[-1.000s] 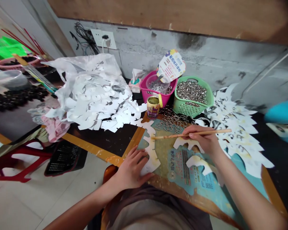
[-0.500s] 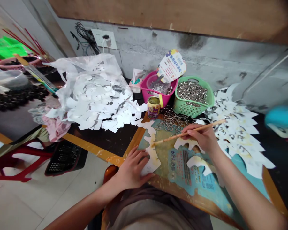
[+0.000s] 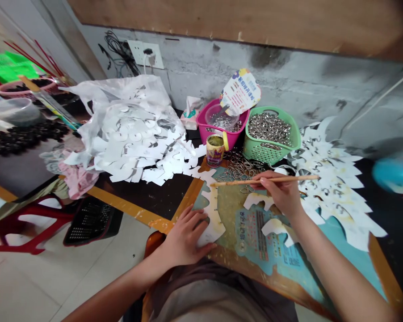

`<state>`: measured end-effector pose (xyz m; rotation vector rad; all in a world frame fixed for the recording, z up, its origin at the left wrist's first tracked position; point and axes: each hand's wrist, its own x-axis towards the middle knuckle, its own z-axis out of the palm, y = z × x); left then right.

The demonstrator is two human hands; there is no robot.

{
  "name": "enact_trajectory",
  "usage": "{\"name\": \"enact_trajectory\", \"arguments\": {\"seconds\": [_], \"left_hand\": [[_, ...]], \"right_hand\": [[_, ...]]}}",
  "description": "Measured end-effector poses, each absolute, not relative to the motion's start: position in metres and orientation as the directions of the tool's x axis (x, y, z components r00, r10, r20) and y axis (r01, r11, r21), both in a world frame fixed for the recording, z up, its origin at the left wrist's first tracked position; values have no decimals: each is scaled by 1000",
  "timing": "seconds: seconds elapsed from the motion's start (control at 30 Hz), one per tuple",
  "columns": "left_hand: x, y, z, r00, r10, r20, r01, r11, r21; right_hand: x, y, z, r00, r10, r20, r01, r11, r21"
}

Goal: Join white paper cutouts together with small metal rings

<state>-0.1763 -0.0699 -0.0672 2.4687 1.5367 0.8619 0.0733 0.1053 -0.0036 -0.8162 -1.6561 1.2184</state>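
Note:
My left hand [image 3: 184, 237] lies with fingers spread on a white paper cutout [image 3: 213, 213] at the near edge of the work board [image 3: 241, 232], pressing it flat. My right hand [image 3: 282, 192] pinches a thin wooden brush [image 3: 265, 180] held almost level, its tip pointing left over the top of that cutout. A small glue pot [image 3: 216, 150] with yellowish contents stands just beyond the brush tip. More white cutouts [image 3: 275, 226] lie under and beside my right wrist.
A big heap of white cutouts on a plastic bag [image 3: 131, 129] fills the left. A pink basket [image 3: 221, 123] and a green basket [image 3: 271, 134] of metal rings stand at the back, loose rings [image 3: 241, 167] before them. Glued cutouts [image 3: 335, 192] spread right.
The brush tip swept down along the cutout's edge, then lifted back up toward the glue pot; its handle levelled out. My left hand stayed put on the cutout.

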Motion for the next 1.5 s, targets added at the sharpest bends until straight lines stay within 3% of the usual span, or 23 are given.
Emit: {"name": "enact_trajectory", "arguments": {"seconds": [0.1,0.27,0.43,0.5,0.8,0.9,1.07,1.33,1.5], "left_hand": [[-178,-71,-60,322,870,374,777,-469,420],[-189,-54,-40,213,941,262,718,-333,611],[-203,2,-48,242,904,353,844,-375,383],[-208,24,-55,262,904,338,853,-381,356],[-210,40,-66,241,930,277,892,-325,314],[-210,40,-66,241,931,274,897,-321,303],[-210,41,-65,240,930,280,900,-321,296],[-210,40,-65,243,925,292,898,-328,292],[-210,41,-66,244,925,290,902,-327,283]], "right_hand": [[76,102,-12,-411,846,338,-7,368,-930],[85,92,-21,-460,760,459,104,560,-822],[91,80,-21,-551,608,572,150,746,-648],[92,75,-22,-581,578,574,152,769,-620],[100,56,-40,-690,472,549,268,871,-412],[104,54,-46,-660,488,571,289,867,-407],[104,49,-52,-700,443,560,190,871,-452],[110,49,-50,-786,306,537,137,934,-331],[111,46,-50,-790,345,507,196,925,-324]]}}
